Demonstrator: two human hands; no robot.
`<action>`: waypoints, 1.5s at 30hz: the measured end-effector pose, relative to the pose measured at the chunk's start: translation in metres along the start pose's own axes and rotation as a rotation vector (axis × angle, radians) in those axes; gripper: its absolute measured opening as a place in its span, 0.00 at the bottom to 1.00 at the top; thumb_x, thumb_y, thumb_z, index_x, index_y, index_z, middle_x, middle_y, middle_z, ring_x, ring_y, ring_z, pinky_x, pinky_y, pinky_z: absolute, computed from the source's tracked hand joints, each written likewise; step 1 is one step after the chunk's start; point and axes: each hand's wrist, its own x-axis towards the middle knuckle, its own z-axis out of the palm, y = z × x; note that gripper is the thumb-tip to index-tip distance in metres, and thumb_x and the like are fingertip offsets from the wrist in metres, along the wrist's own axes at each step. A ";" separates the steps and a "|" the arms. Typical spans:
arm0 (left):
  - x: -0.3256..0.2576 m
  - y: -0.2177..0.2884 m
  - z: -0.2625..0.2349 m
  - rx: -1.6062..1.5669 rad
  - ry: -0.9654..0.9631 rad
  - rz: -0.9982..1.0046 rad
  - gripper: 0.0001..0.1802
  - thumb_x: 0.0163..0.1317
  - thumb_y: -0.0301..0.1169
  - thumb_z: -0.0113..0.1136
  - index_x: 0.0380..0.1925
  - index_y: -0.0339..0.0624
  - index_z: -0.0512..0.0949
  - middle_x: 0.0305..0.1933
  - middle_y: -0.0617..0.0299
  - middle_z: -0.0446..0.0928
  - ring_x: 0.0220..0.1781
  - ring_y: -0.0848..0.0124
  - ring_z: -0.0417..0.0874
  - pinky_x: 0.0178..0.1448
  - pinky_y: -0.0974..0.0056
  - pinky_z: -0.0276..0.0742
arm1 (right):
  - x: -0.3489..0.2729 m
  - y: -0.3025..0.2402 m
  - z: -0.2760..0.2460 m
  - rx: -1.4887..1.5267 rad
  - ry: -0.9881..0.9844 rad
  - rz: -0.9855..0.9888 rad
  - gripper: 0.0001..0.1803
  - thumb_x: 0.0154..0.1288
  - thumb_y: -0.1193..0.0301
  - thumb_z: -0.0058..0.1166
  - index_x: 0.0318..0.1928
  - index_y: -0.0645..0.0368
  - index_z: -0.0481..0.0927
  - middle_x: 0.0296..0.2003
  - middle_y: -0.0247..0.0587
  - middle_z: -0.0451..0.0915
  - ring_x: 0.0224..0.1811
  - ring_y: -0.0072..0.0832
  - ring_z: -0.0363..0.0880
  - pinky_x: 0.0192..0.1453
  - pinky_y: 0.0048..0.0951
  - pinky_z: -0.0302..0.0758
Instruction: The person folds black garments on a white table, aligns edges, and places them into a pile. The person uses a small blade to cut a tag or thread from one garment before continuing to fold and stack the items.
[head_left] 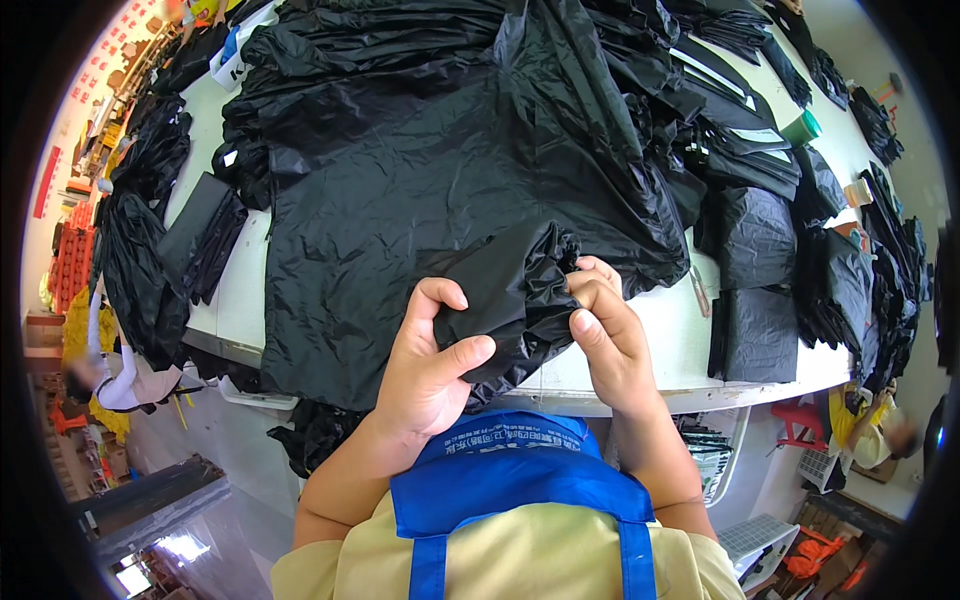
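A large glossy black garment (400, 180) lies spread over the table in front of me, creased and reaching past the front edge. One part of it, gathered and puckered like an elastic cuff (548, 285), is lifted between my hands. My left hand (430, 360) holds the smoother side of that part, the thumb and curled index finger on top and the other fingers partly hidden beneath. My right hand (610, 335) pinches the puckered edge between thumb and fingers.
Folded black bundles (755, 240) stand in stacks on the right, near a green-topped cylinder (802, 128). A small pair of snips (699, 290) lies on the white table (655, 345). More black garments (150, 230) lie at left. Other people (115, 385) work on both sides.
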 end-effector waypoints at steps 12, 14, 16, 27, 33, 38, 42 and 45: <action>0.005 0.000 0.002 0.090 0.023 -0.204 0.18 0.59 0.14 0.52 0.51 0.35 0.70 0.48 0.56 0.75 0.47 0.70 0.80 0.55 0.66 0.77 | -0.019 0.010 0.010 0.766 0.074 0.541 0.11 0.75 0.64 0.43 0.36 0.58 0.69 0.31 0.28 0.71 0.36 0.15 0.66 0.43 0.19 0.67; 0.005 0.000 -0.001 0.092 0.027 -0.196 0.23 0.58 0.15 0.54 0.55 0.34 0.69 0.50 0.55 0.75 0.50 0.70 0.80 0.56 0.65 0.77 | -0.025 0.018 0.010 0.767 0.056 0.693 0.11 0.75 0.64 0.43 0.37 0.58 0.70 0.33 0.28 0.72 0.35 0.15 0.67 0.43 0.19 0.67; 0.004 0.006 0.003 0.121 0.015 -0.122 0.28 0.54 0.16 0.56 0.58 0.35 0.67 0.54 0.54 0.74 0.53 0.68 0.79 0.59 0.64 0.76 | -0.032 0.039 0.007 0.716 0.057 0.542 0.10 0.75 0.65 0.44 0.40 0.57 0.71 0.33 0.28 0.72 0.34 0.15 0.68 0.41 0.17 0.67; 0.000 0.018 -0.018 -0.078 -0.056 0.016 0.47 0.42 0.15 0.58 0.68 0.38 0.57 0.63 0.47 0.69 0.62 0.56 0.75 0.65 0.53 0.73 | -0.038 0.080 -0.037 -0.004 0.443 0.414 0.15 0.69 0.70 0.50 0.52 0.65 0.73 0.43 0.40 0.77 0.43 0.22 0.74 0.48 0.23 0.71; 0.002 0.008 -0.029 -0.201 -0.131 0.001 0.49 0.40 0.14 0.55 0.69 0.39 0.55 0.66 0.45 0.65 0.64 0.53 0.72 0.66 0.49 0.72 | -0.055 0.076 -0.058 0.102 0.487 0.439 0.13 0.70 0.72 0.47 0.52 0.64 0.72 0.46 0.41 0.77 0.45 0.25 0.75 0.52 0.26 0.72; 0.002 0.006 -0.038 -0.142 -0.215 -0.207 0.47 0.38 0.10 0.54 0.66 0.40 0.61 0.64 0.48 0.68 0.64 0.56 0.73 0.66 0.55 0.70 | -0.045 0.059 0.026 1.104 -0.009 0.776 0.43 0.63 0.38 0.48 0.66 0.59 0.64 0.53 0.41 0.77 0.55 0.28 0.76 0.57 0.31 0.74; 0.006 0.026 -0.028 1.009 -0.264 0.164 0.34 0.41 0.13 0.55 0.55 0.46 0.76 0.54 0.52 0.74 0.54 0.58 0.77 0.59 0.62 0.72 | -0.024 0.051 0.025 0.875 -0.284 0.644 0.25 0.58 0.68 0.63 0.54 0.58 0.71 0.43 0.34 0.79 0.47 0.25 0.78 0.51 0.26 0.76; -0.014 0.024 0.000 1.398 -0.444 0.458 0.23 0.44 0.19 0.61 0.44 0.47 0.82 0.48 0.56 0.74 0.42 0.61 0.77 0.43 0.62 0.77 | -0.031 0.070 0.050 -0.175 -0.118 0.412 0.20 0.51 0.84 0.63 0.39 0.54 0.68 0.29 0.26 0.72 0.36 0.17 0.75 0.40 0.21 0.74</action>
